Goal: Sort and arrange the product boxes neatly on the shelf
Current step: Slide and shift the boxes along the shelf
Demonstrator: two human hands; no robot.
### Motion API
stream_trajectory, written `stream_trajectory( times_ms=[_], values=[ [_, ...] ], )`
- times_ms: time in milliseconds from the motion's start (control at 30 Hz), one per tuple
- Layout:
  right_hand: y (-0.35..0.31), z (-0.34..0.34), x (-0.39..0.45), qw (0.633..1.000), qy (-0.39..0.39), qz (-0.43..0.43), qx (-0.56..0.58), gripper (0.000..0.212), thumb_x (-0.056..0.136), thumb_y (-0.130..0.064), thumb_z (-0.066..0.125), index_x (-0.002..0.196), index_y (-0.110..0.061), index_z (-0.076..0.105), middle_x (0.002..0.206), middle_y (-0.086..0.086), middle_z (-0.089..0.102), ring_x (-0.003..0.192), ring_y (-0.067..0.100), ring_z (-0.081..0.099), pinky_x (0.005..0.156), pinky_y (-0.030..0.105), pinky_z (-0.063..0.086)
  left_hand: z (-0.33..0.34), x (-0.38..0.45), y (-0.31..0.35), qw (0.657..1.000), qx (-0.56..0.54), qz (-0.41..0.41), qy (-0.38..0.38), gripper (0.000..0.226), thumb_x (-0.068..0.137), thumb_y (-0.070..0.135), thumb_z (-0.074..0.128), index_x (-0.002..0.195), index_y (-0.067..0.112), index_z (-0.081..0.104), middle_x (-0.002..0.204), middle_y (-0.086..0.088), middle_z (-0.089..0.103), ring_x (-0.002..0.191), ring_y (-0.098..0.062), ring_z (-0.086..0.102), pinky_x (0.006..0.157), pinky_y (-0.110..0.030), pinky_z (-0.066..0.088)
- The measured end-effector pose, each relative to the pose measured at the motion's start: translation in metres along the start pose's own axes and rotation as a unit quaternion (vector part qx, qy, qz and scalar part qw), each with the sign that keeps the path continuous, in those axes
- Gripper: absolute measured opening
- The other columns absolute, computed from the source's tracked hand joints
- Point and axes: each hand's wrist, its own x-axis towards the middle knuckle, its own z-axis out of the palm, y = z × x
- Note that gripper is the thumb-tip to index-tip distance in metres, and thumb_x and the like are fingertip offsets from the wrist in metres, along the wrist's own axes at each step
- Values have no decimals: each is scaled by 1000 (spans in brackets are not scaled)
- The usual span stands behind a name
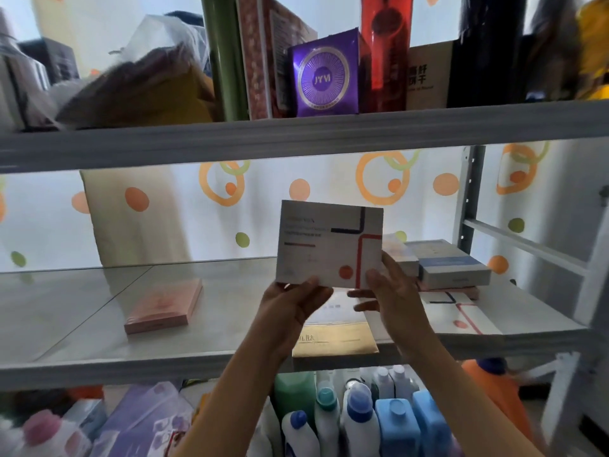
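A flat white box (324, 239) with red and dark lines and an orange dot is held upright above the middle shelf (211, 354). My left hand (293, 303) grips its lower left edge and my right hand (393, 291) its lower right corner. Under the hands a gold and white box (336, 341) lies flat at the shelf's front edge. A pink box (164, 306) lies flat to the left. On the right sits a stack with a blue-grey box (451, 267) on top, and another white box (461, 313) with red lines lies flat before it.
The top shelf (296, 136) holds upright packages, among them a purple pouch (326, 74) and a red bottle pack (385, 51). A beige carton (131, 212) stands at the back left of the middle shelf. Detergent bottles (356, 420) crowd the level below. A grey upright (468, 199) stands at right.
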Motion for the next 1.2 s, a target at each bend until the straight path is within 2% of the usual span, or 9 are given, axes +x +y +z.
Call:
stream_trajectory(
  times_ms=[100,333,500,633,700,800,933,1033,1200],
  values=[
    [-3,-3,-1,999,24,-33,-14,45,98,-33,50,141,-23,47,105,5,72,75,22,72,62,31,59,5,-2,-4,1000,-24,-11,-8,41,88,-9,60,127,0,52,121,-23,65,102,-37,69,79,-40,60],
    [-2,-10,-3,997,46,-33,-49,45,97,-38,49,141,-29,46,106,-3,71,76,21,72,65,36,61,10,-3,-9,1000,-14,-9,-13,43,86,-7,62,126,4,53,119,-21,65,102,-35,69,79,-39,60],
    [-1,-21,1,992,42,-1,-117,29,95,-40,55,123,-36,56,101,-18,69,94,11,68,74,18,53,16,-8,-12,981,174,80,24,43,81,3,74,120,14,57,114,-8,68,101,-26,69,82,-34,59],
    [-6,-22,-1,990,80,30,-113,50,82,-34,75,128,-26,56,115,-6,65,100,9,62,76,13,47,31,-6,-21,939,269,192,91,33,82,8,76,103,20,55,103,0,68,87,-15,70,64,-26,59],
    [-12,-20,-2,995,55,44,-72,66,76,-39,78,136,-27,52,118,-11,63,102,7,63,83,18,54,35,-4,-27,885,362,268,119,30,84,16,76,99,21,51,101,2,68,82,-9,69,66,-29,61],
    [-24,-20,-2,998,-17,53,29,80,65,-56,79,135,-33,51,126,-10,66,113,15,65,100,42,52,33,-5,-37,735,527,406,130,28,82,20,77,96,19,52,94,4,70,72,-10,68,70,-23,57],
    [-35,-26,-1,980,-89,60,169,88,53,-58,88,128,-24,56,123,2,68,114,27,66,95,44,54,33,-6,-50,588,613,524,58,41,72,17,82,100,16,52,97,-7,74,79,-23,73,71,-27,55],
    [-36,-33,-2,952,-89,92,278,89,49,-42,95,124,-15,57,115,13,68,104,31,68,81,38,59,35,-5,-53,544,621,564,12,28,82,23,68,103,15,52,106,-10,71,95,-24,69,86,-26,49],
    [-30,-48,-4,931,-34,104,348,51,69,-15,55,120,-17,55,113,17,60,102,34,59,81,45,56,25,-4,-56,522,653,542,-90,52,72,8,81,118,18,58,127,-12,64,117,-28,62,91,-42,56]
  ],
)
